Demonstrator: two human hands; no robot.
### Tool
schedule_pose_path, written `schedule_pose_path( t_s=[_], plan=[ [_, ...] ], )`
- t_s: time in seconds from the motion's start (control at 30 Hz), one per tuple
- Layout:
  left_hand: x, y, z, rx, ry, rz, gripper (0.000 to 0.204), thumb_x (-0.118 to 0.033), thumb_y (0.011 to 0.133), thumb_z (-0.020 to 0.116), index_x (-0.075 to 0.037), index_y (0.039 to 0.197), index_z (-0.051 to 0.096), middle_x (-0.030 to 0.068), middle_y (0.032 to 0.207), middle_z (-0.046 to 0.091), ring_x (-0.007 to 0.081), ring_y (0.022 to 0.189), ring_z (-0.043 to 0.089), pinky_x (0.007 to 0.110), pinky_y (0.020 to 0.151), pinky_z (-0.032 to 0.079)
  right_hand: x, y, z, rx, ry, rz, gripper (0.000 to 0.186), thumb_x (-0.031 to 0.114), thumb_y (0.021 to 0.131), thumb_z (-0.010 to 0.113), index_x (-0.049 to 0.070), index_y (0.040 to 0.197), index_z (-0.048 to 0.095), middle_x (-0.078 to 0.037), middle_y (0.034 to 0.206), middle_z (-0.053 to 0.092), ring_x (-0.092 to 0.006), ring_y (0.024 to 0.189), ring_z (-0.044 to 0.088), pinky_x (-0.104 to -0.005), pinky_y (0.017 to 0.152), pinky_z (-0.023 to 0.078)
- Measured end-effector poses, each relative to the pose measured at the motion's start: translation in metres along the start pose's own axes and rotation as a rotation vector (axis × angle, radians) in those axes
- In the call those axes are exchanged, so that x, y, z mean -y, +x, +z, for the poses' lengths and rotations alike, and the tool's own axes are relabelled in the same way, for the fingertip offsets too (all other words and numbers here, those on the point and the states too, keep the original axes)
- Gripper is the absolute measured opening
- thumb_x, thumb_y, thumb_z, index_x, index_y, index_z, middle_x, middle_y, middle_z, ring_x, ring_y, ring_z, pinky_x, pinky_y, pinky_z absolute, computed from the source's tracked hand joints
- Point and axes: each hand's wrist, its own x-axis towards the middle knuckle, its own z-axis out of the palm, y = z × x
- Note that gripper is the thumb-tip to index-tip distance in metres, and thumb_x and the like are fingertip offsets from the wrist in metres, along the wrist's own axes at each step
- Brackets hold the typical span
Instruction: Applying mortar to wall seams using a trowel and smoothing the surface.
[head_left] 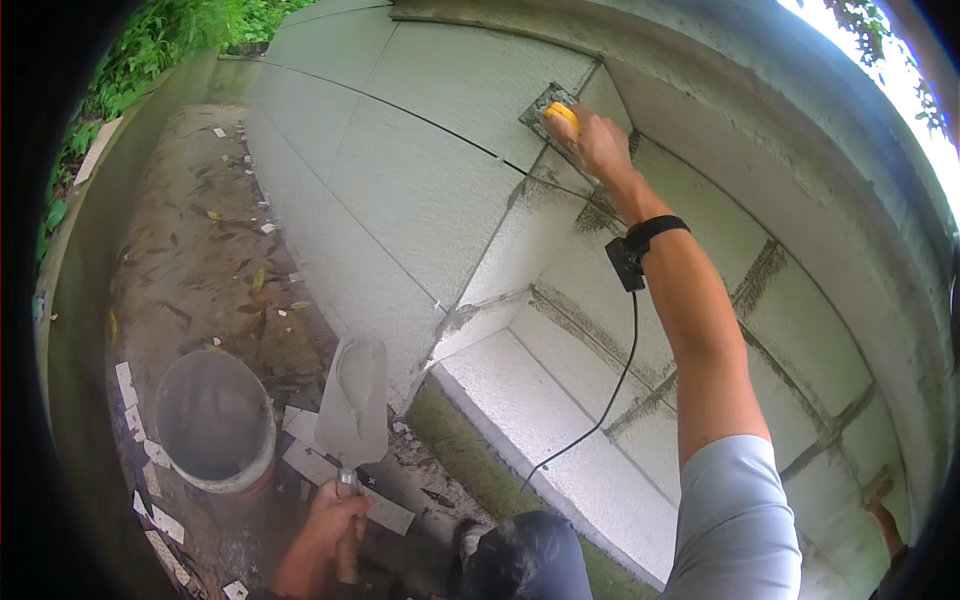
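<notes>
Raised up to the tiled wall, my right hand (pixel 595 140) is closed around the yellow handle of a grout float (pixel 545 105). The float's grout-smeared pad lies against the pale tiles (pixel 450 75) near an outer corner of the wall. Low on the left, my left hand (pixel 335 518) grips the wooden handle of a trowel (pixel 352 400). Its broad pale blade points away from me and seems to carry some whitish paste. Dark grout smears follow the tile joints (pixel 755 280) to the right of the corner.
A bucket (pixel 268 455) of grey liquid stands left of my left hand. Cut tile strips (pixel 310 462) and leaves (pixel 258 280) litter the ground. A ledge (pixel 480 385) juts out below the wall. Another person's hand (pixel 878 490) touches the wall at far right. A black cable (pixel 620 385) hangs from my wrist strap.
</notes>
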Motion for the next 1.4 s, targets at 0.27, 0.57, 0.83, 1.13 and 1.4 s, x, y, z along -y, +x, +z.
schedule_pose_path(
  t_s=[0.27, 0.57, 0.83, 1.13, 1.4],
  plan=[
    [-0.001, -0.005, 0.006, 0.001, -0.024, 0.033, 0.021, -0.003, 0.08, 0.068, -0.007, 0.092, 0.051, 0.004, 0.065, 0.054, 0.0152, 0.048, 0.053, 0.03, 0.042, 0.044, -0.044, -0.039, -0.038, 0.172, -0.343, -0.008, 0.05, 0.05, 0.093, 0.053, 0.002, 0.092, 0.068, -0.022, 0.081, 0.069, -0.0385, 0.078, 0.067, -0.0479, 0.069, 0.052],
    [0.001, -0.009, -0.003, -0.03, -0.01, 0.048, 0.025, -0.003, 0.078, 0.067, -0.009, 0.093, 0.047, 0.0035, 0.062, 0.052, 0.0156, 0.044, 0.05, 0.031, 0.039, 0.042, 0.013, 0.01, -0.051, 0.143, -0.242, 0.034, 0.057, 0.054, 0.093, 0.051, 0.0, 0.087, 0.067, -0.022, 0.08, 0.068, -0.0384, 0.078, 0.066, -0.0475, 0.07, 0.05],
    [-0.006, -0.008, 0.002, -0.03, -0.033, 0.06, 0.025, -0.002, 0.079, 0.069, -0.007, 0.093, 0.05, 0.0042, 0.066, 0.055, 0.0149, 0.047, 0.053, 0.031, 0.041, 0.044, 0.053, -0.006, 0.004, 0.421, -0.113, 0.048, 0.053, 0.049, 0.093, 0.052, -0.001, 0.095, 0.069, -0.021, 0.097, 0.069, -0.0372, 0.09, 0.067, -0.0453, 0.079, 0.052],
    [0.001, 0.0, 0.0, -0.035, -0.001, 0.061, 0.022, -0.003, 0.08, 0.067, -0.008, 0.092, 0.049, 0.0035, 0.063, 0.052, 0.0142, 0.046, 0.051, 0.03, 0.04, 0.044, 0.034, -0.003, -0.019, 0.223, -0.305, -0.022, 0.053, 0.052, 0.093, 0.052, 0.002, 0.092, 0.07, -0.018, 0.083, 0.07, -0.0348, 0.081, 0.069, -0.0452, 0.071, 0.054],
    [-0.004, -0.01, 0.001, -0.031, -0.077, 0.047, 0.024, -0.002, 0.079, 0.068, -0.007, 0.093, 0.05, 0.0036, 0.064, 0.053, 0.0143, 0.047, 0.053, 0.031, 0.041, 0.044, 0.001, -0.043, -0.007, 0.393, -0.351, -0.004, 0.049, 0.049, 0.093, 0.052, 0.004, 0.096, 0.069, -0.02, 0.083, 0.069, -0.0392, 0.075, 0.067, -0.0476, 0.069, 0.053]
  ],
)
